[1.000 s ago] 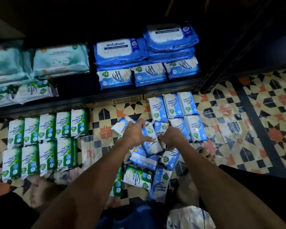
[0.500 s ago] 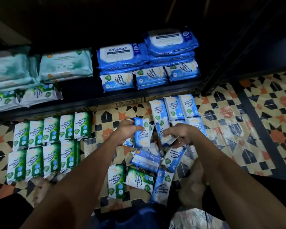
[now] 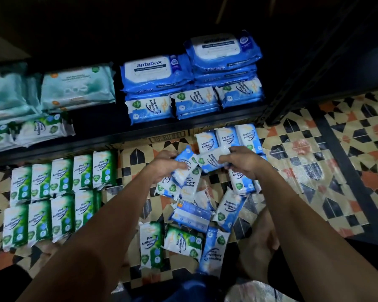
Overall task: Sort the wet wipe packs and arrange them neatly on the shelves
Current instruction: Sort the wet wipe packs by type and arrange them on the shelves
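Pinching one blue pack (image 3: 212,160) between them, left hand (image 3: 164,165) and right hand (image 3: 242,160) grip.

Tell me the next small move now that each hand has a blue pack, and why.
Probably set the right hand's blue pack upright into the blue row on the floor. Both hands, left hand too, grip blue packs above the unsorted pile, and that row sits just beyond them.

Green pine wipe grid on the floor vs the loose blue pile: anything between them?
Head view: mostly bare patterned floor tile between the green pine wipe grid and the loose blue wipe pile; only the left forearm crosses it above.
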